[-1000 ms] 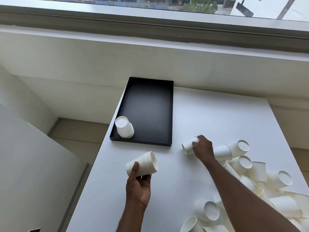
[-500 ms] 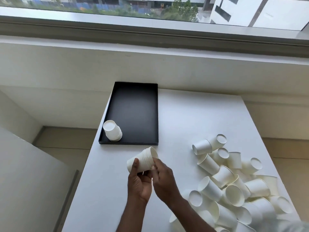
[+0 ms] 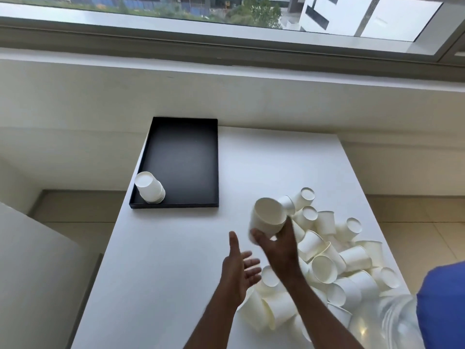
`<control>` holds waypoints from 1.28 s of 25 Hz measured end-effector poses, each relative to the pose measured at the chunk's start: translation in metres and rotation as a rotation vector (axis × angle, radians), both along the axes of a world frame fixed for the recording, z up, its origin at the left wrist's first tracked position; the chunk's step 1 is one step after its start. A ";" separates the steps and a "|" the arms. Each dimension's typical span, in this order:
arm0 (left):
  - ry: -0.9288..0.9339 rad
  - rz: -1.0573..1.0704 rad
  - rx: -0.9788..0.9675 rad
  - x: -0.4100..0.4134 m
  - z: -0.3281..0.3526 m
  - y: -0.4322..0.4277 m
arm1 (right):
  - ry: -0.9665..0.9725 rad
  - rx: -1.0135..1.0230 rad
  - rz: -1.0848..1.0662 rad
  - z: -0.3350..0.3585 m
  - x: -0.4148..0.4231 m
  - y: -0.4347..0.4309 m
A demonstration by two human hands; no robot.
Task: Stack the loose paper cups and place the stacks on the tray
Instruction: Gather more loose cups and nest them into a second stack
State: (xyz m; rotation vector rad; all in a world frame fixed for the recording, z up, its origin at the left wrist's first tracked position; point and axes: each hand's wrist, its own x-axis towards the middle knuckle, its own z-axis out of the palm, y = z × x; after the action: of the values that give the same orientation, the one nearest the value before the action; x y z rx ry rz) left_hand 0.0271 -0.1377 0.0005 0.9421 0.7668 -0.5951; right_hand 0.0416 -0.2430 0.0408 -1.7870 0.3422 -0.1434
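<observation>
The stack of paper cups (image 3: pixel 268 220) is sitting bottom-up in the grip of the right hand (image 3: pixel 279 244), above the worktop (image 3: pixel 163 260), to the right of the black tray (image 3: pixel 180 159). The left hand (image 3: pixel 239 269) is spreading open, holding nothing. Another stack (image 3: pixel 150 187) is resting in the tray's near left corner, and loose cups (image 3: pixel 332 263) are lying in a heap to the right of the tray.

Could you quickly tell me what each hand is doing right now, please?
Left hand: open, palm up, holding nothing.
Right hand: closed on a stack of paper cups.
</observation>
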 end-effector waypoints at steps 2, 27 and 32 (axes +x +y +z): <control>0.072 -0.190 0.302 -0.005 -0.013 -0.006 | -0.033 -0.087 -0.085 0.007 0.003 -0.032; -0.183 -0.033 0.015 0.061 0.004 0.005 | 0.340 -0.580 0.137 -0.020 -0.019 -0.070; -0.400 -0.155 0.084 0.051 0.018 0.006 | 0.379 -0.642 0.258 -0.011 -0.012 -0.033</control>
State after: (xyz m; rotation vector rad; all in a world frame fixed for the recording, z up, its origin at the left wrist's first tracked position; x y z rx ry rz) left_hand 0.0777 -0.1314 0.0187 1.1618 0.3645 -0.4891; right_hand 0.0300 -0.2758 0.0302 -2.4820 0.3526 0.3079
